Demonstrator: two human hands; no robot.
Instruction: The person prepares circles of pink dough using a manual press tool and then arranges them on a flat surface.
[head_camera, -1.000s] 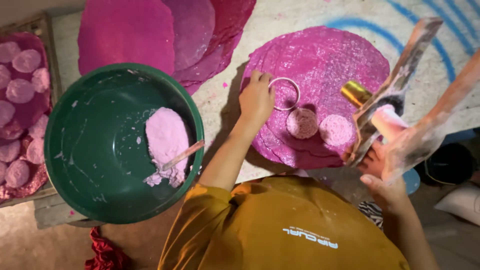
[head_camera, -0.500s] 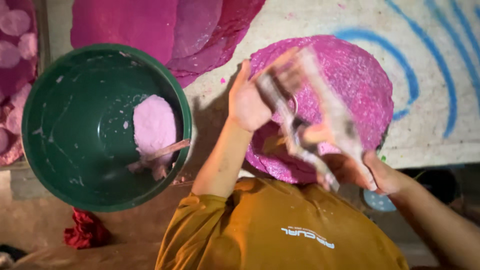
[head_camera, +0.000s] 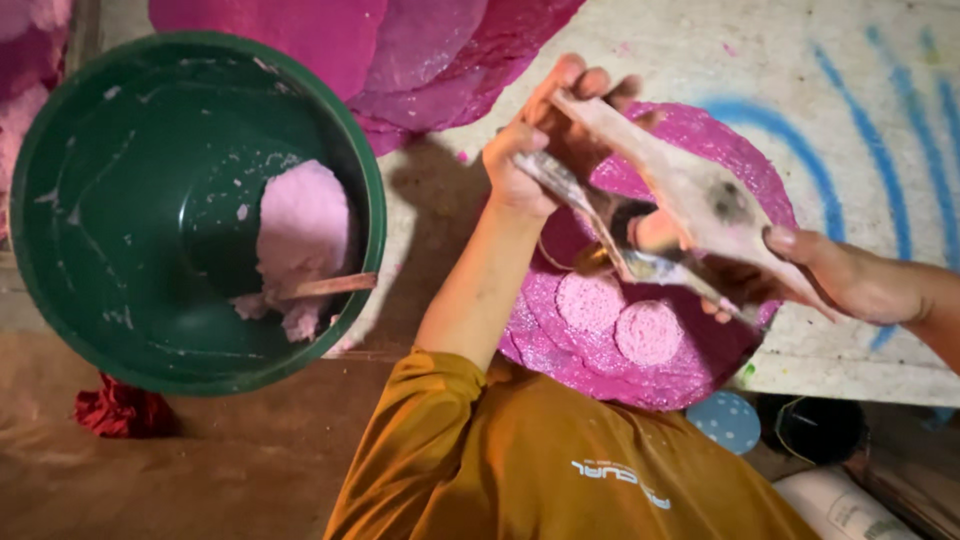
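Observation:
Both hands hold a long flat tool (head_camera: 690, 205) made of a pale wooden blade and a metal blade, above a round glittery pink disc (head_camera: 700, 375). My left hand (head_camera: 525, 150) pinches the tool's far end. My right hand (head_camera: 850, 280) grips its near end from the right. Two small round pink dough patties (head_camera: 650, 333) lie on the disc under the tool. A thin metal ring (head_camera: 555, 260) shows partly beside my left wrist.
A big green bowl (head_camera: 70, 290) at the left holds a lump of pink dough (head_camera: 300, 235) and a wooden stick (head_camera: 330, 286). Large pink sheets (head_camera: 440, 50) lie at the top. A red cloth (head_camera: 120, 410) is on the brown floor. The board (head_camera: 850, 90) bears blue painted lines.
My left hand left the ring on the disc and rose to take the tool's far end. My right hand swung the tool from the right edge to above the disc.

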